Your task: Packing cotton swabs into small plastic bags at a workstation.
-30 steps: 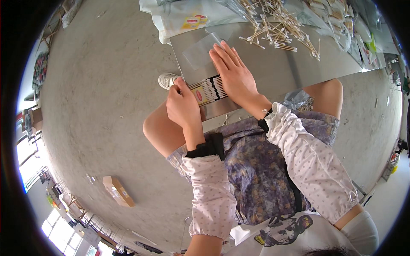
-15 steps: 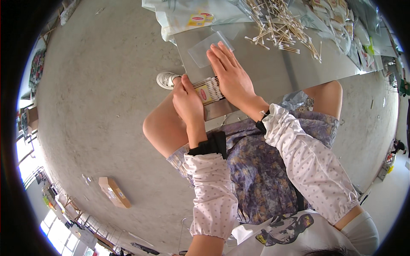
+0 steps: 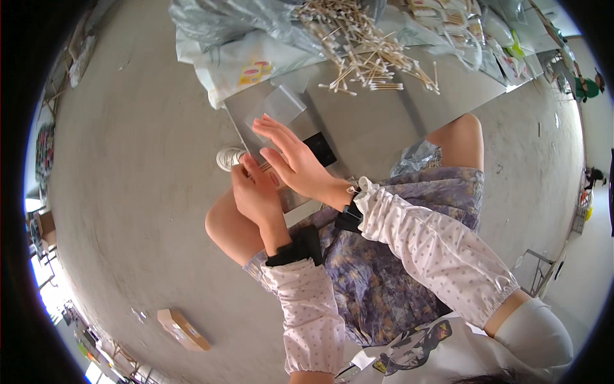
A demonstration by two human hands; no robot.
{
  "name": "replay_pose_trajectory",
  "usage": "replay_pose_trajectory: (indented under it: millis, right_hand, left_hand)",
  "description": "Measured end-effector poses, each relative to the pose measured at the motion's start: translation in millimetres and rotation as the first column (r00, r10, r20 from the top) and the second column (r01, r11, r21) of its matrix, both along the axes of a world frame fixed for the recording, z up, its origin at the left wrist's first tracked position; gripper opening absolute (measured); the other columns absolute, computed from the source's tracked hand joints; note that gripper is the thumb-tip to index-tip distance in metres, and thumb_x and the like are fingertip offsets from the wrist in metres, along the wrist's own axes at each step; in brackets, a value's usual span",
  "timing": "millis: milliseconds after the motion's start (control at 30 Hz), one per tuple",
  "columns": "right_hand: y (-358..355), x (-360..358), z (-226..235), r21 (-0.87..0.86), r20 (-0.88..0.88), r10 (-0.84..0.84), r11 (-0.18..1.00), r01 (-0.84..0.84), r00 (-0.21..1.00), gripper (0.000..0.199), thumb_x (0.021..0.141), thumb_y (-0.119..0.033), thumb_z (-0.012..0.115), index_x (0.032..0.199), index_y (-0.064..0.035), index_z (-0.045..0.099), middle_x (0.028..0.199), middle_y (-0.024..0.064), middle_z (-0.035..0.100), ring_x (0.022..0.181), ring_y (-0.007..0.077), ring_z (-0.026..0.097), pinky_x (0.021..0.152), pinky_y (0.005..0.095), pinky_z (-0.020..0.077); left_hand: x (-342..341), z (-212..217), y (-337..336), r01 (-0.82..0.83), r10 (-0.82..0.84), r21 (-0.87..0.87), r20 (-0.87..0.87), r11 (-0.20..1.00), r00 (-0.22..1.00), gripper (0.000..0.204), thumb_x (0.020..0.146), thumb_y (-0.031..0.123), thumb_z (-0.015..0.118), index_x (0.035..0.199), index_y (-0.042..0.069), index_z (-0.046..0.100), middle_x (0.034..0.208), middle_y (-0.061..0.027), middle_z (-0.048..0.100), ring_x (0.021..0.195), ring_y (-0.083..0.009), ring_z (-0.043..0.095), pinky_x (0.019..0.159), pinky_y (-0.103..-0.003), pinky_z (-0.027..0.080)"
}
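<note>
Left hand (image 3: 256, 195) gripped a small bundle of thin wooden cotton swabs (image 3: 267, 168), fingers curled around it, at the near left edge of the grey sheet-metal table (image 3: 358, 131). Right hand (image 3: 295, 163) was open, fingers spread flat over the bundle, holding nothing. A small clear plastic bag (image 3: 284, 104) lay beyond. A loose swab pile (image 3: 358, 45) occupied the far edge, beside a white bag with a yellow-red label (image 3: 252, 72).

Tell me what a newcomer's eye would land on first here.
The two hands, mid-frame over the grey table's near edge: the left hand grips a small bundle of sticks while the right hand lies flat-fingered beside it. Next, the big loose pile of cotton swabs farther back, beside crumpled plastic bags.
</note>
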State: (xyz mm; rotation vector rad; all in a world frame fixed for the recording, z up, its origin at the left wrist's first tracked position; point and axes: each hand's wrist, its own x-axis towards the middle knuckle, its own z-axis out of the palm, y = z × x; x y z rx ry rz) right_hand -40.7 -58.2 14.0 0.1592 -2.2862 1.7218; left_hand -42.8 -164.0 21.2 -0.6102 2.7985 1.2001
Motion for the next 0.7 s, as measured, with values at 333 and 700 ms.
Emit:
replay_pose_trajectory:
  millis: [333,700]
  right_hand:
    - [199.1,40.2,3.5,0.697,-0.041,-0.291,0.677,0.236,0.956,0.041,0.088,-0.001,0.053,0.129,-0.0049,0.053,0.135,0.0129,0.053,0.136,0.0333,0.041,0.118,0.0445,0.0287]
    - [255.0,53.1,5.6,0.653,-0.154,-0.474,0.609,0.449,0.867,0.05,0.079,-0.012,0.073,0.126,-0.009,0.057,0.133,0.0107,0.054,0.133,0.0307,0.044,0.118,0.0453,0.0289]
  left_hand:
    - [12.6,10.9,42.3,0.332,-0.351,-0.144,-0.584,0.932,0.732,0.023,0.095,0.011,0.058,0.116,0.001,0.057,0.112,-0.0133,0.061,0.107,-0.0297,0.057,0.09,-0.04,0.044]
    - [19.0,37.3,169.5,0.8,-0.823,-0.238,-0.318,0.55,0.471,0.034,0.088,0.009,0.063,0.121,0.003,0.054,0.126,-0.0134,0.058,0.118,-0.0349,0.053,0.099,-0.044,0.045]
